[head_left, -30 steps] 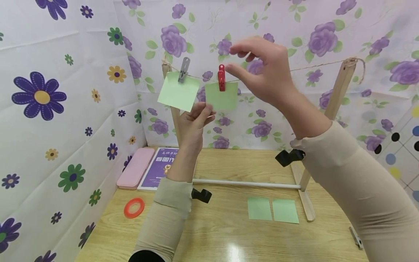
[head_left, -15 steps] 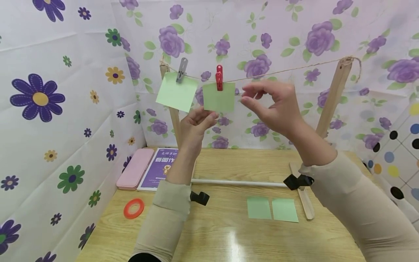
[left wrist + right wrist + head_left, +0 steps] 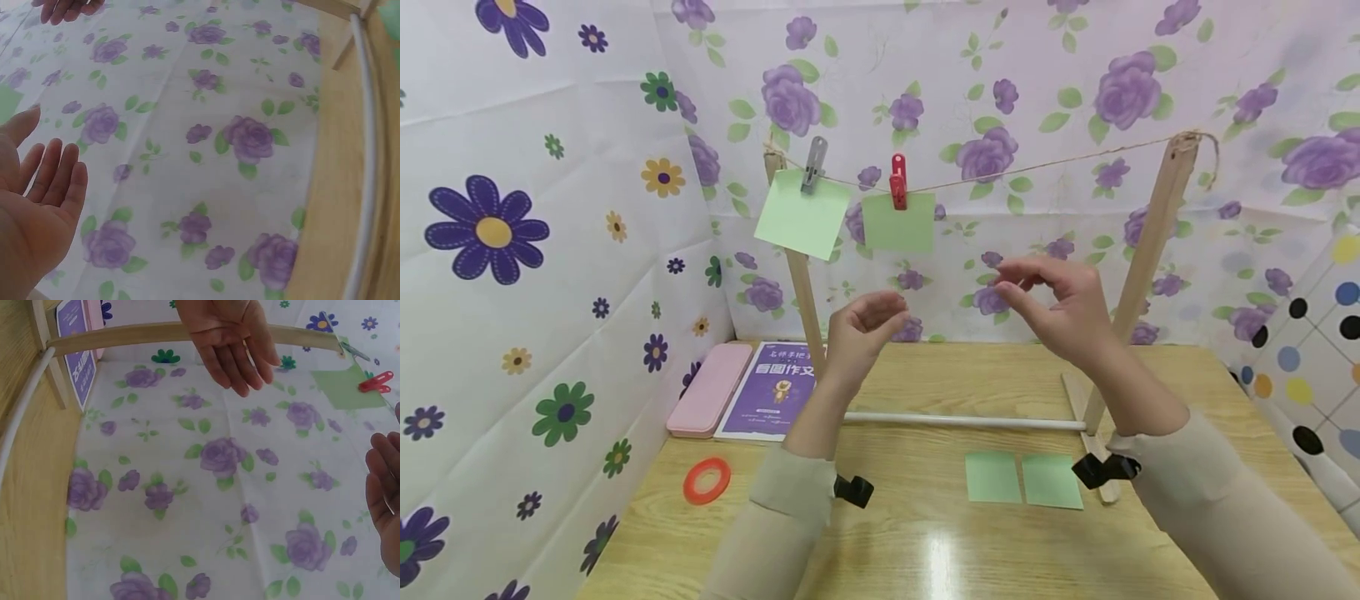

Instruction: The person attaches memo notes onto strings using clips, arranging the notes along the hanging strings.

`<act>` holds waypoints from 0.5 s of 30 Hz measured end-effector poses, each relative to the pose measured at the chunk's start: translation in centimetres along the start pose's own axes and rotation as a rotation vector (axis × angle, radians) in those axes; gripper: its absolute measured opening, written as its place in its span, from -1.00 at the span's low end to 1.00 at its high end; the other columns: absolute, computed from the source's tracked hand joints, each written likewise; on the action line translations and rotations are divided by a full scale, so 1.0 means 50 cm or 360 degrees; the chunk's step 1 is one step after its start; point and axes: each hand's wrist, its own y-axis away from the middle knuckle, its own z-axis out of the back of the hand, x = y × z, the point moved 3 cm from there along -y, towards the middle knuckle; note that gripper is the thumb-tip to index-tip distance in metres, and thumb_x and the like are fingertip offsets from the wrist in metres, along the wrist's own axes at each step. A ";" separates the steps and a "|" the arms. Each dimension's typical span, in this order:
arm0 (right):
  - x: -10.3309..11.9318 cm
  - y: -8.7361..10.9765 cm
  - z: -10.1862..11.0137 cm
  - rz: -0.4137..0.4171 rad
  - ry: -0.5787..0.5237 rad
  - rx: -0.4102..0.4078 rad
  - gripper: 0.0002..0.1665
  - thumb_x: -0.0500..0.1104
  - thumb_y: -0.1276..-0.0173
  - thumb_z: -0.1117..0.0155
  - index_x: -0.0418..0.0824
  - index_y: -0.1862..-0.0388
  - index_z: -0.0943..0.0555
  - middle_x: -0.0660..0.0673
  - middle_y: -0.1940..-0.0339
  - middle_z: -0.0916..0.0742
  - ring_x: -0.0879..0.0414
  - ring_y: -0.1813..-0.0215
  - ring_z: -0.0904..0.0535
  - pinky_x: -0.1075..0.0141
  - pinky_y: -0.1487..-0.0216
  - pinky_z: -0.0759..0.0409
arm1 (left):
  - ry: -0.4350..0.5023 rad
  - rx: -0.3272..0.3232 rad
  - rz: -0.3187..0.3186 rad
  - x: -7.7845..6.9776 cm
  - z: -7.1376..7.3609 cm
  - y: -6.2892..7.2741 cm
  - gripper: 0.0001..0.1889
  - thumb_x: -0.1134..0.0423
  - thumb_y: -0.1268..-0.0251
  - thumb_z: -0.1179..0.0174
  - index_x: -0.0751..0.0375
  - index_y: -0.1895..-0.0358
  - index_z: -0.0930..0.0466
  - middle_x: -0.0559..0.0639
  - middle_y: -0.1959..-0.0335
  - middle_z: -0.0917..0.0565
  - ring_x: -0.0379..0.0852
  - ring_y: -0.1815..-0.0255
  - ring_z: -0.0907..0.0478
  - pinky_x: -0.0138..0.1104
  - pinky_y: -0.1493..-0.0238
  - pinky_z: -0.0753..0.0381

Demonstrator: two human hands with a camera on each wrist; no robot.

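Two green sticky notes hang from a twine line (image 3: 1037,166) strung between wooden posts. A grey clothespin (image 3: 813,165) grips the left note (image 3: 802,218), which hangs tilted. The second note (image 3: 898,229) hangs nearly level under a red clothespin (image 3: 898,182). Below these notes, my left hand (image 3: 863,337) is in the air with nothing in it, fingers relaxed. My right hand (image 3: 1060,307) is likewise unoccupied, to the right of the notes and under the line, its fingers loosely bent. In the right wrist view, the red clothespin (image 3: 375,382) shows beyond both hands.
On the table lie two more green notes (image 3: 992,477), an orange-red tape ring (image 3: 707,481), a purple book (image 3: 771,392) and a pink case (image 3: 710,390). A white rod (image 3: 962,421) joins the bases of the posts. Flowered cloth hangs behind.
My left hand has let go of the second note and dropped below it. The right hand has moved down and right, away from the red clothespin. Both notes stay hanging.
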 end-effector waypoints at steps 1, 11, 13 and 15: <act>-0.005 0.013 0.002 -0.0035 0.0008 0.0000 -0.73 -0.52 -0.21 -0.39 -0.39 0.10 -0.74 -0.26 0.24 -0.80 0.30 0.23 -0.63 0.53 0.13 -0.61 | -0.0023 0.0013 0.0006 0.008 -0.002 0.007 -0.63 0.33 -0.29 -0.39 0.38 -0.11 -0.60 0.23 -0.02 -0.71 -0.10 0.01 -0.69 -0.28 -0.20 -0.66; -0.061 0.165 0.030 -0.0453 -0.0025 -0.0067 -0.75 -0.55 -0.26 -0.34 -0.37 0.12 -0.74 -0.02 0.25 -0.81 0.28 0.21 -0.65 0.56 0.08 -0.58 | -0.0367 0.0145 0.0133 0.091 -0.025 0.077 -0.61 0.12 -0.21 -0.47 0.10 -0.09 -0.68 -0.03 -0.03 -0.72 0.01 -0.09 -0.62 -0.12 -0.25 -0.62; -0.071 0.194 0.039 -0.0521 -0.0003 -0.0082 -0.75 -0.55 -0.27 -0.34 -0.37 0.12 -0.74 0.05 0.26 -0.80 0.28 0.21 -0.65 0.57 0.07 -0.58 | -0.0410 0.0195 0.0152 0.106 -0.032 0.091 -0.59 0.07 -0.23 -0.46 0.08 -0.11 -0.67 -0.07 -0.04 -0.71 -0.04 -0.10 -0.61 -0.05 -0.26 -0.61; -0.080 0.223 0.048 -0.0581 0.0016 -0.0075 -0.75 -0.55 -0.28 -0.33 -0.38 0.10 -0.73 0.06 0.25 -0.80 0.31 0.20 -0.66 0.59 0.03 -0.56 | -0.0426 0.0234 0.0175 0.120 -0.039 0.104 -0.58 0.05 -0.24 -0.46 0.07 -0.12 -0.67 -0.09 -0.05 -0.71 -0.07 -0.10 -0.61 -0.01 -0.27 -0.60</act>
